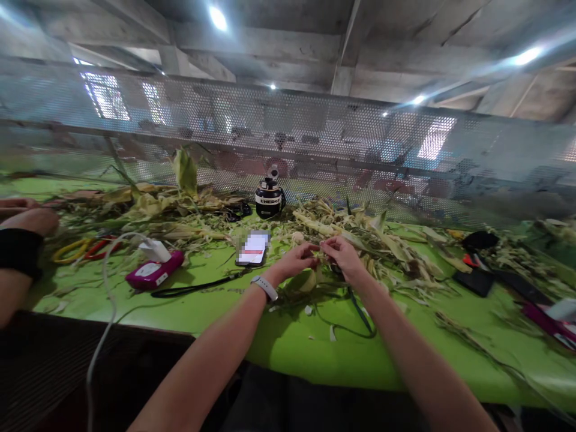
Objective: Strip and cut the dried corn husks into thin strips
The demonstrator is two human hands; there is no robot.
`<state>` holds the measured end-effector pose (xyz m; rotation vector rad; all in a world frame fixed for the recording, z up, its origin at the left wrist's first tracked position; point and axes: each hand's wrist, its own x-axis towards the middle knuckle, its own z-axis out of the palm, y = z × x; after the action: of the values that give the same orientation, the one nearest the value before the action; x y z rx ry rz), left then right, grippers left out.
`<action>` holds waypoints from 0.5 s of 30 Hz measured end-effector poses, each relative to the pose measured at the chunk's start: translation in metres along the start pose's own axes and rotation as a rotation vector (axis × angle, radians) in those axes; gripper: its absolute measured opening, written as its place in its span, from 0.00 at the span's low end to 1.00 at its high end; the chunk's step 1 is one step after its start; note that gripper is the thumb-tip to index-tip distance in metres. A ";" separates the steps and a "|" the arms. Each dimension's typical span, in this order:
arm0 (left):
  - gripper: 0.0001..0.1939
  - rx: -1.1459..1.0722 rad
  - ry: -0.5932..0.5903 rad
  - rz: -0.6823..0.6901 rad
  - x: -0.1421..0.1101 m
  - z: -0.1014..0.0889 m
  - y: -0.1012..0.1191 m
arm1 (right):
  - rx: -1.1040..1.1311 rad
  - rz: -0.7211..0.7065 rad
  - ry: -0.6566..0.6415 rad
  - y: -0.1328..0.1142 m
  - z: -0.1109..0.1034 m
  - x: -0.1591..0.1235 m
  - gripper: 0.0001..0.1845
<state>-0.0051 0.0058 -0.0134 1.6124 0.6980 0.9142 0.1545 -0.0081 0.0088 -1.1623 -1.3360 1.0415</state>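
Left hand (pixel 297 261) and right hand (pixel 342 254) are converging closely above the green table (pixel 333 360), fingertips curling inward and nearly meeting; whether they are gripping anything cannot be told. A pale husk piece (pixel 306 282) is lying just below them, on the wearer's side, nearer the left hand, its long axis apparently running crosswise, while loose husks (pixel 405 261) are spreading beyond the right hand.
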 end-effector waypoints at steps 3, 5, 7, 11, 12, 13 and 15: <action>0.10 -0.002 -0.017 -0.035 0.001 0.004 0.002 | -0.020 0.000 -0.006 -0.002 0.004 -0.003 0.24; 0.11 0.015 -0.016 -0.026 0.002 0.006 0.001 | -0.040 -0.036 0.017 -0.001 0.005 -0.003 0.24; 0.15 0.052 -0.010 -0.012 0.002 0.007 -0.001 | -0.068 -0.067 0.030 0.001 0.006 -0.002 0.23; 0.23 0.128 -0.062 0.001 0.002 0.007 -0.007 | -0.159 -0.149 0.117 0.008 0.006 0.002 0.22; 0.24 0.135 -0.085 0.004 0.001 0.008 -0.008 | -0.180 -0.180 0.156 0.009 0.006 0.003 0.22; 0.24 0.139 -0.107 0.005 0.001 0.008 -0.008 | -0.200 -0.211 0.188 0.011 0.006 0.004 0.22; 0.25 0.127 -0.125 0.000 0.000 0.008 -0.007 | -0.243 -0.265 0.202 0.012 0.005 0.006 0.21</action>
<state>0.0019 0.0034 -0.0213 1.7655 0.6795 0.7748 0.1510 -0.0005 -0.0022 -1.1942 -1.4350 0.5679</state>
